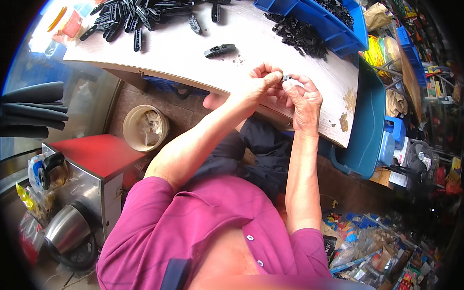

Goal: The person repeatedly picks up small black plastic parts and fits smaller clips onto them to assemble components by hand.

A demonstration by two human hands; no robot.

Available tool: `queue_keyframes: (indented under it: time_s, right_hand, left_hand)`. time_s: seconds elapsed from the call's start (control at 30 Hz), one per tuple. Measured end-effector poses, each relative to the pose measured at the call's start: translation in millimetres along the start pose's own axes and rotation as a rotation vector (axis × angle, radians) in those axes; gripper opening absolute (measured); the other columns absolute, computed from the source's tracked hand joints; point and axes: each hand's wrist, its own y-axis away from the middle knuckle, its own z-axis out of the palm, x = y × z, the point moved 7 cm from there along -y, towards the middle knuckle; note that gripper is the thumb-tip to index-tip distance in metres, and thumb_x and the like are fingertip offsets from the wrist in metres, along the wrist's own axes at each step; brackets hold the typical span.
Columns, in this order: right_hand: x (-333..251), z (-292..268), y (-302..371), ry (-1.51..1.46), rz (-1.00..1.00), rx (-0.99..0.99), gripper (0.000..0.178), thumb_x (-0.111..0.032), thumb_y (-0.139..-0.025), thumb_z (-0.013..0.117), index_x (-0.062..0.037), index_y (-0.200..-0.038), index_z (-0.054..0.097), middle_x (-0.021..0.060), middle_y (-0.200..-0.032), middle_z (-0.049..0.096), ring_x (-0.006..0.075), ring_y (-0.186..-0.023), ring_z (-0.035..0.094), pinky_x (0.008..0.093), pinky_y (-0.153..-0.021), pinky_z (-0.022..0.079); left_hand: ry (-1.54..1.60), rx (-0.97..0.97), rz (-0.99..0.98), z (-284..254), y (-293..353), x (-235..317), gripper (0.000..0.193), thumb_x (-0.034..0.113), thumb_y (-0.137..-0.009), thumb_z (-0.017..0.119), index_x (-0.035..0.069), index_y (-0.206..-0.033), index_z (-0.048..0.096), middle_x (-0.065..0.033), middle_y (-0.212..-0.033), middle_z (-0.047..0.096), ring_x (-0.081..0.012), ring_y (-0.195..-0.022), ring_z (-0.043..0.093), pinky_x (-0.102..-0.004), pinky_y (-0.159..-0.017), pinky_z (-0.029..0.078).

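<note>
Over the front edge of the pale table [168, 63], my two hands meet around a small dark plastic part [286, 78]. My left hand [264, 79] pinches it from the left with thumb and forefinger. From the other side, the closed fingers of my right hand [303, 99] grip it too; its exact shape is mostly hidden by the fingertips. A single black elongated plastic piece [220, 51] lies on the tabletop just beyond my left hand. Farther off at the left is a heap of similar black pieces [139, 11].
A blue bin [343, 44] of small black parts stands at the far right, with a loose pile of black bits [299, 37] before it. Right of the table is a teal tub [368, 134]. A bucket [128, 126] and a red-topped metal cabinet [96, 153] stand at the left.
</note>
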Motion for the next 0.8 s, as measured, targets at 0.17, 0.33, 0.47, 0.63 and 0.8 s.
queue_keyframes:
  time_s: [0.17, 0.33, 0.47, 0.63, 0.8]
  right_hand:
    - [0.7, 4.8, -2.6, 0.024, 0.004, -0.017, 0.024, -0.008, -0.08, 0.074, -0.0003, -0.1, 0.064, 0.0034, -0.069, 0.066, 0.0067, -0.051, 0.054, 0.0173, -0.047, 0.037]
    - [8.0, -3.6, -1.9, -0.017, 0.004, 0.024, 0.015, -0.008, -0.082, 0.072, -0.0018, -0.093, 0.064, 0.0022, -0.06, 0.059, 0.0084, -0.05, 0.054, 0.0215, -0.052, 0.046]
    - [4.1, 0.0, -0.4, -0.128, -0.003, 0.013, 0.012, -0.008, -0.083, 0.071, -0.0029, -0.09, 0.063, 0.0015, -0.055, 0.053, 0.0108, -0.049, 0.054, 0.0309, -0.059, 0.055]
    - [9.2, -5.2, -2.3, -0.099, 0.013, 0.028, 0.012, -0.009, -0.084, 0.069, -0.0056, -0.094, 0.063, 0.0015, -0.053, 0.05, 0.0131, -0.05, 0.054, 0.0373, -0.061, 0.056]
    - [5.9, -4.5, -4.1, -0.102, -0.026, 0.021, 0.013, -0.009, -0.084, 0.068, -0.0053, -0.095, 0.063, 0.0019, -0.053, 0.05, 0.0141, -0.05, 0.054, 0.0378, -0.061, 0.056]
  left_hand:
    - [0.005, 0.008, 0.029, 1.7, 3.6, 3.0, 0.014, 0.014, -0.089, 0.065, 0.004, -0.097, 0.06, -0.0047, -0.089, 0.063, -0.0116, -0.075, 0.062, -0.026, -0.072, 0.054]
    - [-0.477, 0.168, 0.093, -6.3, 16.9, 23.1, 0.032, 0.021, -0.092, 0.062, 0.002, -0.116, 0.056, -0.0053, -0.083, 0.063, -0.0123, -0.068, 0.061, -0.0255, -0.064, 0.052]
    - [-1.486, 0.542, 0.449, -49.9, 29.3, 88.8, 0.05, 0.037, -0.09, 0.06, 0.001, -0.123, 0.053, -0.0177, -0.091, 0.069, -0.0286, -0.081, 0.069, -0.0378, -0.071, 0.055]
    - [-1.782, 0.501, 0.455, -51.4, 33.2, 106.8, 0.042, 0.043, -0.088, 0.061, 0.008, -0.111, 0.062, -0.0153, -0.088, 0.065, -0.032, -0.078, 0.066, -0.042, -0.073, 0.052]
    - [-1.865, 0.359, 0.549, -28.7, 41.5, 94.9, 0.025, 0.018, -0.081, 0.065, 0.011, -0.104, 0.062, -0.0144, -0.096, 0.062, -0.032, -0.091, 0.06, -0.0431, -0.078, 0.049]
